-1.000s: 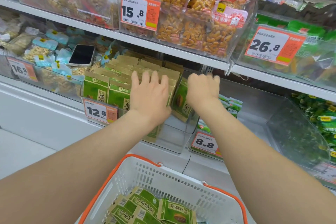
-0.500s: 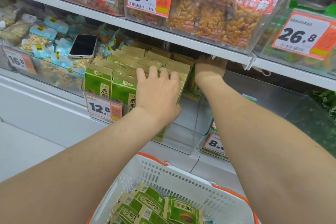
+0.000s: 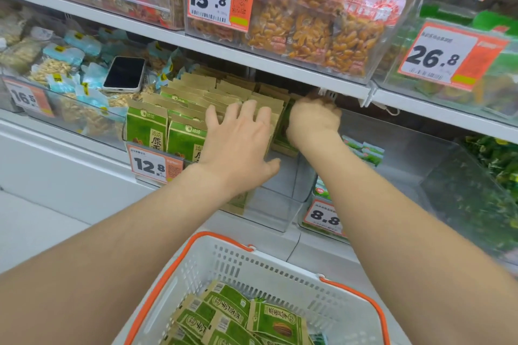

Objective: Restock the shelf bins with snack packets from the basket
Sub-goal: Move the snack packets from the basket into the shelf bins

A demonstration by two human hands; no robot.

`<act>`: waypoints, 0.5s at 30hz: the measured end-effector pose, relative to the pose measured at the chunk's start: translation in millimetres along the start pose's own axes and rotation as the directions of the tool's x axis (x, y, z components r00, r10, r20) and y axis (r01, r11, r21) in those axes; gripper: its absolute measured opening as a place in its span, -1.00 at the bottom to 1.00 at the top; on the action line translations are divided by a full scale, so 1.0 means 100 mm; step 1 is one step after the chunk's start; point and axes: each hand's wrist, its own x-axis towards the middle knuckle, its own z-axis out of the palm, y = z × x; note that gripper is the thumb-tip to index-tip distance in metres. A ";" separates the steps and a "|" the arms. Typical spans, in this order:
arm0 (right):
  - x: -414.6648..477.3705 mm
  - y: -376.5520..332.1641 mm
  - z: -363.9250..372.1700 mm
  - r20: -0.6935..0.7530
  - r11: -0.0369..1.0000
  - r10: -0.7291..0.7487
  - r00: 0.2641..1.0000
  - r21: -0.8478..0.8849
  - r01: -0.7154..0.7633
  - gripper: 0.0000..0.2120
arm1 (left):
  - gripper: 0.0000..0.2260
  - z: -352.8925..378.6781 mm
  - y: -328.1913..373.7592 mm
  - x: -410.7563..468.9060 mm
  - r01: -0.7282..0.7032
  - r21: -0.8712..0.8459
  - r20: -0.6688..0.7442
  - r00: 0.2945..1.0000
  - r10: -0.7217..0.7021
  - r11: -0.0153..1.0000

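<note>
We cannot see the fingers of our right hand (image 3: 312, 117), buried behind the green packets (image 3: 145, 127); our left hand (image 3: 238, 138) covers several fronts, and the basket (image 3: 280, 269) runs off the bottom edge.

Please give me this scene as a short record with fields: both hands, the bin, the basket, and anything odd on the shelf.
left hand: fingers straight, pressing flat on the shelf packets
right hand: at the row's right end, fingers curled out of sight; grip unclear
bin: clear, shelf packets standing in rows, price tag reads 12.8
basket: below the arms, holds loose basket packets
phone: lies on bags in the bin to the left
</note>
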 end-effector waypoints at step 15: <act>-2.00 0.49 0.83 -0.611 0.600 -0.445 0.655 0.339 0.724 -0.91 | -0.90 0.05 0.33 -0.92 -0.037 0.109 0.435 0.900 -0.015 0.993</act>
